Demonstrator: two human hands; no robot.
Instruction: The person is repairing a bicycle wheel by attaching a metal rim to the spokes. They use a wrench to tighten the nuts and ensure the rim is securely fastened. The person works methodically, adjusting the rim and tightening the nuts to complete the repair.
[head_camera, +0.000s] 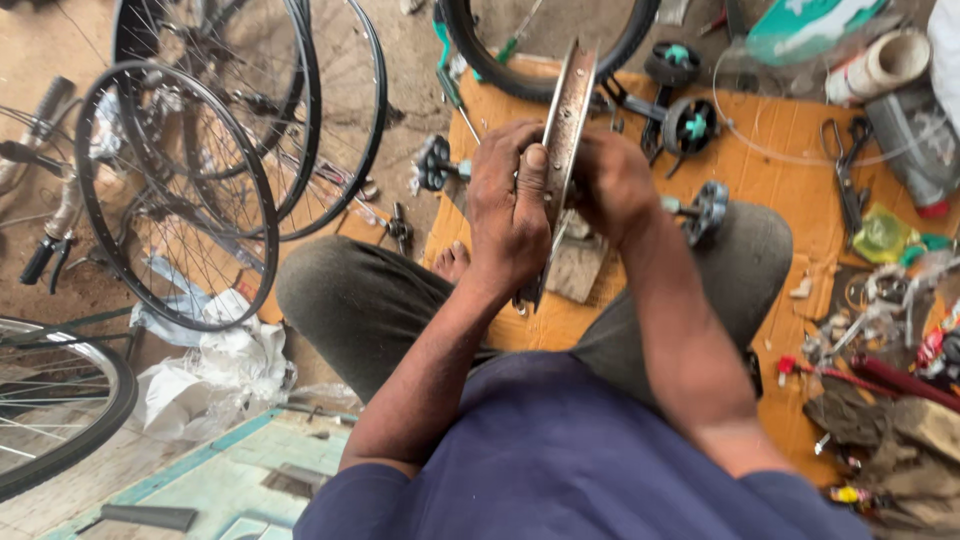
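A dark blue shirt (590, 460) fills the bottom of the view, and grey trousers (370, 300) are seen over crossed legs on an orange mat (790, 150). Just beyond the knees, a rusty metal wheel rim (566, 120) is held upright and edge-on between the two hands, its lower end reaching down towards the lap. The left hand (510, 215) is wrapped against the rim's left face, the thumb (534, 190) pressed flat along the metal. The right hand (612, 185) is closed against the opposite face; what its fingertips pinch cannot be told, since they are hidden behind the rim. A bare foot (452, 262) is seen beside the left wrist. Small black training wheels with green hubs (690, 125) are scattered on the mat behind the rim, with pliers (848, 175) further right. To the left, spoked bicycle wheels (180, 195) are leaned together over bare ground, and a black tyre (545, 60) is laid at the far edge.
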